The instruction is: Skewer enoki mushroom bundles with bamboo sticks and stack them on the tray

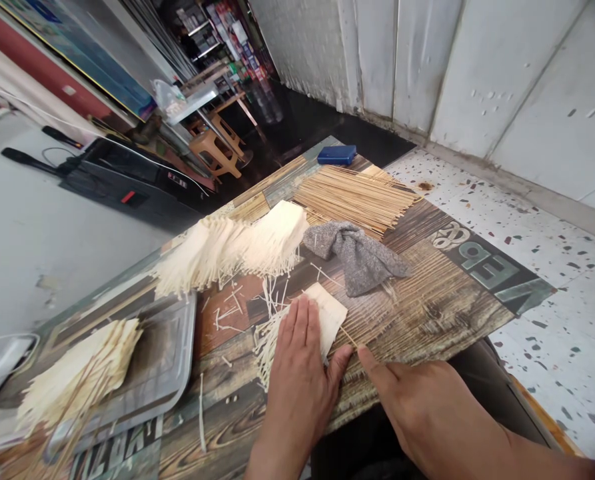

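Note:
My left hand point(300, 353) lies flat, fingers stretched out, on a flattened bunch of enoki mushrooms point(331, 312) near the table's front edge. The bunch's pale base points to the right, and its thin stems and caps spread out left of my palm. My right hand point(422, 403) is closed on a thin bamboo skewer point(348, 335), whose far end meets the base of the bunch; whether the tip is inside is hidden. The tip of my left thumb rests close to the skewer. Just beyond my hands lies a crumpled grey cloth point(360, 257).
More enoki bunches point(277, 230) lie in a row behind. Many loose skewers point(354, 197) are piled near a blue box point(336, 155) at the far end. At left, a metal tray point(174, 360) holds skewered enoki point(84, 363). Stray stems point(232, 307) are scattered across the wooden-patterned table point(437, 300).

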